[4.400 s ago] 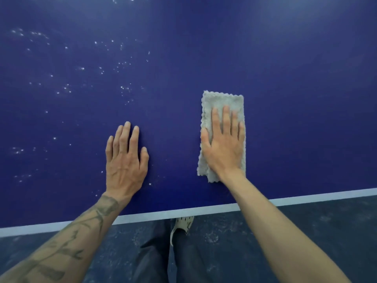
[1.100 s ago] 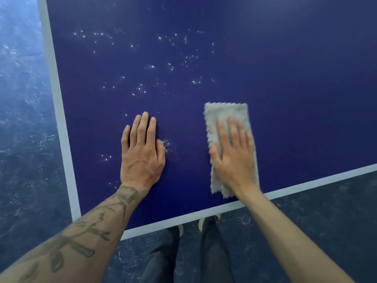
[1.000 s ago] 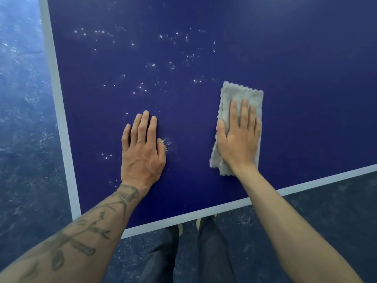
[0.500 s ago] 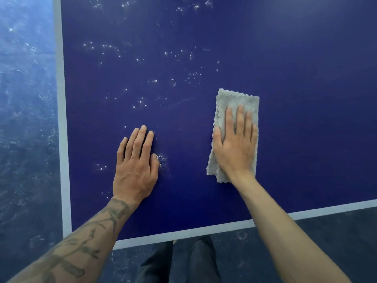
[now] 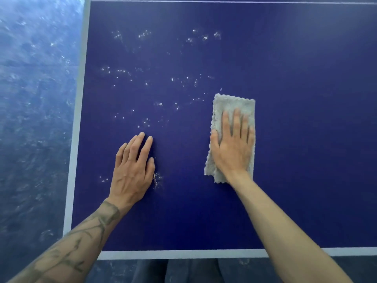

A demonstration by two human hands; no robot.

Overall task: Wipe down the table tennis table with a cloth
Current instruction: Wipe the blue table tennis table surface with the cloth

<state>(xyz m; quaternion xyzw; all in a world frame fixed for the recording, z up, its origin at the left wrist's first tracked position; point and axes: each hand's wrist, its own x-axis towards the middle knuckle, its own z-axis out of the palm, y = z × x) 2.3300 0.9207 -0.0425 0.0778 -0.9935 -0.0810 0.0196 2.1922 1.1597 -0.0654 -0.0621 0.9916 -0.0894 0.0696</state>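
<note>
Nearest us, our dark trouser legs (image 5: 189, 270) are showing just below the table's near edge, over a mottled dark blue floor (image 5: 36, 119). A white border stripe (image 5: 183, 253) is running along the near edge of the dark blue table tennis table (image 5: 306, 99). It is meeting a second stripe (image 5: 78, 119) down the left edge at the corner low on the left. Our tattooed left forearm (image 5: 81, 242) is reaching in over that corner, and our bare right forearm (image 5: 275, 221) is coming in from the lower right.

Our left hand (image 5: 132, 172) is lying palm down on the bare blue surface, fingers straight and close together, holding nothing. A small smear of white specks (image 5: 157, 178) is sitting just beside its thumb.

Well apart to the right, our right hand (image 5: 232, 148) is pressing flat on the grey cloth (image 5: 234, 104), palm down, with the fingers straight and slightly spread. The cloth is lying on the table as a long folded rectangle pointing away from us. Its scalloped far end is sticking out beyond our fingertips and its near end is showing beside the wrist.

Farther out, scattered white flecks (image 5: 146, 121) are dotting the surface beyond the left hand and to the left of the cloth, and they are spreading toward the far side. At the very top, a thin white line (image 5: 224, 1) is crossing the table from side to side.
</note>
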